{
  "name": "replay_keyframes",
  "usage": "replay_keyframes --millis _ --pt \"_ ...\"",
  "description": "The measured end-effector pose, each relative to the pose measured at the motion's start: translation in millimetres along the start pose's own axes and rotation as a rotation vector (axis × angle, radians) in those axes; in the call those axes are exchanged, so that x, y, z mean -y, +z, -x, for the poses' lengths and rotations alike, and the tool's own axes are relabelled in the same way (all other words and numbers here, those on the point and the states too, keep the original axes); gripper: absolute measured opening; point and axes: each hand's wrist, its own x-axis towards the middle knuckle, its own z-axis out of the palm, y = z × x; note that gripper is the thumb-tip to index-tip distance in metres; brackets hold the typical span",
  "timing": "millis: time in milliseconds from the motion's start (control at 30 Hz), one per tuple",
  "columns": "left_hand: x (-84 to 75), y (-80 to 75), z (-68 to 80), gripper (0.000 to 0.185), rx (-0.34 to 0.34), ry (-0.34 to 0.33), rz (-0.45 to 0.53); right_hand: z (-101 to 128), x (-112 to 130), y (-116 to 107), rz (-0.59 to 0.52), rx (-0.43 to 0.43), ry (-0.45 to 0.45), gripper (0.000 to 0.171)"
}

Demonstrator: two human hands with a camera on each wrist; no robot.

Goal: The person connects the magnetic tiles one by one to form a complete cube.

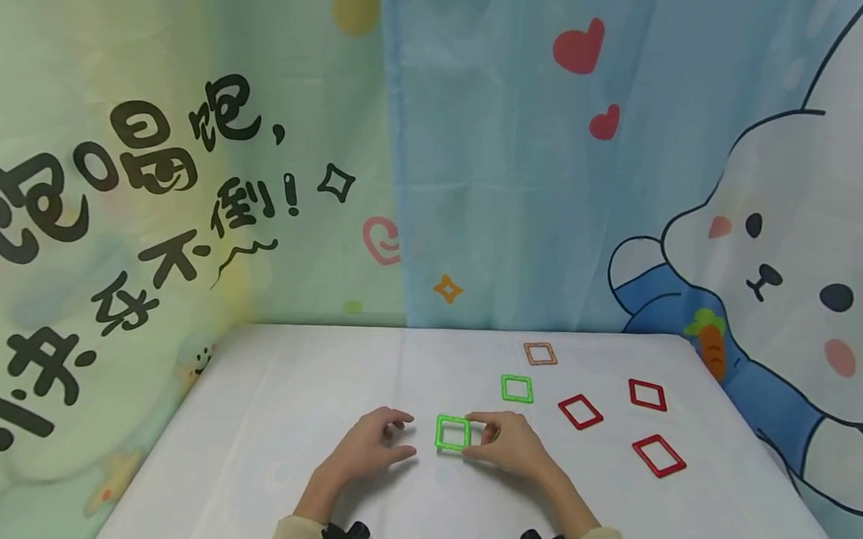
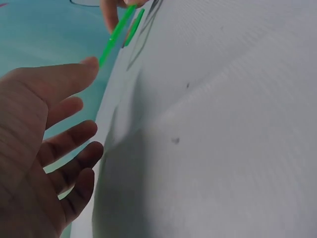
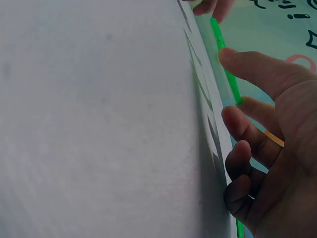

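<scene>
A bright green square frame (image 1: 439, 433) shows just left of my right hand (image 1: 507, 443) in the head view. Thumb and index finger of that hand pinch it along its right side. In the right wrist view the green frame appears edge-on, with shadows on the white cloth beside it. My left hand (image 1: 371, 448) is left of the frame, a gap apart, its thumb and fingers spread and nothing between them. The left wrist view shows the left hand's loosely bent fingers (image 2: 74, 136), with the thumb tip overlapping the frame's near end.
Behind my right hand lie a second green square frame (image 1: 503, 388) and an orange one (image 1: 528, 354). Further right are three red square frames (image 1: 570, 400). All rest on a white-covered table (image 1: 313, 376), with a printed curtain (image 1: 478, 160) hanging at its back edge.
</scene>
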Motion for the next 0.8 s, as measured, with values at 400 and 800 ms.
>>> replay_keyframes --millis 400,800 --pt "-3.4 12.7 -11.3 0.057 0.013 0.030 -0.083 -1.7 2.6 6.6 0.019 0.080 -0.010 0.056" --pt "-4.9 22.7 -15.3 0.063 0.029 0.000 -0.206 2.9 10.6 10.9 0.111 0.090 0.008 0.054"
